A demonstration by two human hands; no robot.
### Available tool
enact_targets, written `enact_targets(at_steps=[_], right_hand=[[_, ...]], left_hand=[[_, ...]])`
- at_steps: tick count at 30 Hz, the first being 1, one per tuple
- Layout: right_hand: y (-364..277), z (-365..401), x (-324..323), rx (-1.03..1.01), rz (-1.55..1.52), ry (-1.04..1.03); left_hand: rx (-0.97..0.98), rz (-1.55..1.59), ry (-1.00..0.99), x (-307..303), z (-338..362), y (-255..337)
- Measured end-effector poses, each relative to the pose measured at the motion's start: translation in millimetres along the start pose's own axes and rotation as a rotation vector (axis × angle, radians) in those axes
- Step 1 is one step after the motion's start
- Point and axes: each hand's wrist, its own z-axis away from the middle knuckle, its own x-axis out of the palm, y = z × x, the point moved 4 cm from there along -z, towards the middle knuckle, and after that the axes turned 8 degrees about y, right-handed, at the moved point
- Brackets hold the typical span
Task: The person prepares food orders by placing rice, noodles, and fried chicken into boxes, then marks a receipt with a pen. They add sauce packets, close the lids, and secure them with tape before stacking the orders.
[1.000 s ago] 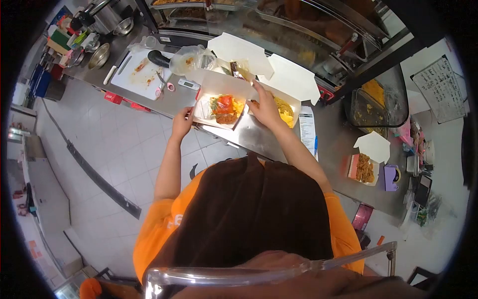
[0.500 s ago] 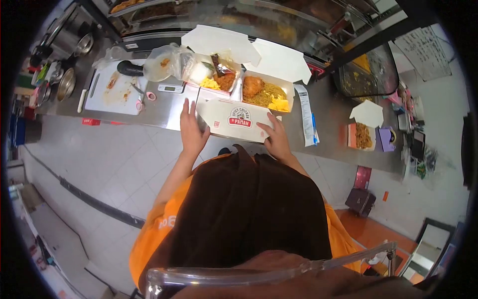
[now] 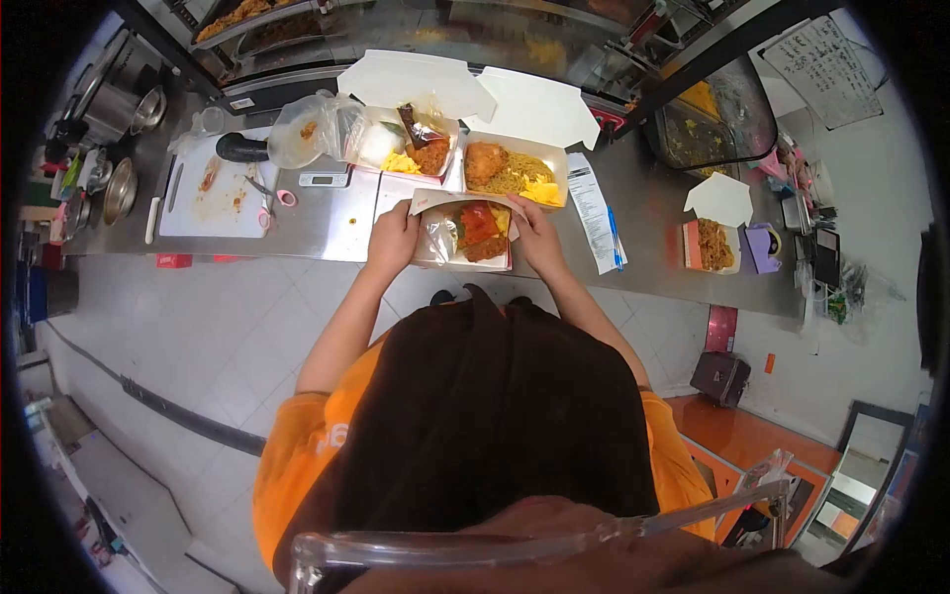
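Observation:
At the counter's front edge, a meal box (image 3: 435, 263) stands with its white lid (image 3: 445, 199) raised and seen nearly edge-on. Inside are a wrapped white portion that looks like rice (image 3: 438, 236), a red sauce packet (image 3: 482, 220) and a piece of fried chicken (image 3: 485, 247). My left hand (image 3: 393, 241) is closed at the lid's left end, its fingertips partly hidden. At the right end, my right hand (image 3: 537, 241) pinches the lid's corner. Just behind stand two open boxes, one with rice and chicken (image 3: 406, 134), the other with yellow noodles and chicken (image 3: 517, 168).
On the left are a white cutting board (image 3: 213, 213), scissors (image 3: 264, 203) and a small scale (image 3: 325, 180). A receipt (image 3: 589, 208) with a blue pen (image 3: 616, 238) lies right of the boxes. Farther right are a small open food box (image 3: 712, 243), a tape dispenser (image 3: 761, 249) and a dark-rimmed tray (image 3: 717, 166).
The front box's printed lid was down and is now lifted, uncovering the food. Both hands have moved from the lid's top and side to its two ends.

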Motion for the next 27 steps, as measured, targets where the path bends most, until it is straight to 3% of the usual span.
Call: enact_targets(at_steps=[4, 5, 10, 14, 17, 21, 23, 26, 27], right_hand=[[-4, 2, 0, -0.089, 0.075, 0.026], [-6, 4, 0, -0.116, 0.092, 0.038], [-6, 5, -8, -0.006, 0.165, 0.020], [-4, 1, -12, 0.080, 0.166, 0.013], [-2, 1, -14, 0.094, 0.091, 0.023], [-4, 14, -17, -0.191, 0.408, -0.006], [1, 20, -8, -0.222, 0.492, 0.017], [22, 12, 5, 0.144, -0.121, 0.031], [26, 7, 5, 0.169, -0.151, 0.030]], left_hand=[[-0.050, -0.164, -0.044, -5, 3, 6], [0.031, -0.142, -0.008, -8, 2, 8], [0.291, -0.164, 0.120, -32, -11, 15], [0.224, -0.260, 0.201, -36, -5, 14], [0.369, -0.242, 0.239, -31, 6, 13], [0.391, -0.236, 0.099, -28, 8, -12], [0.214, -0.077, -0.012, -8, 8, -32], [0.027, 0.167, -0.061, 6, 6, -32], [-0.023, 0.248, -0.061, 7, 4, -27]])
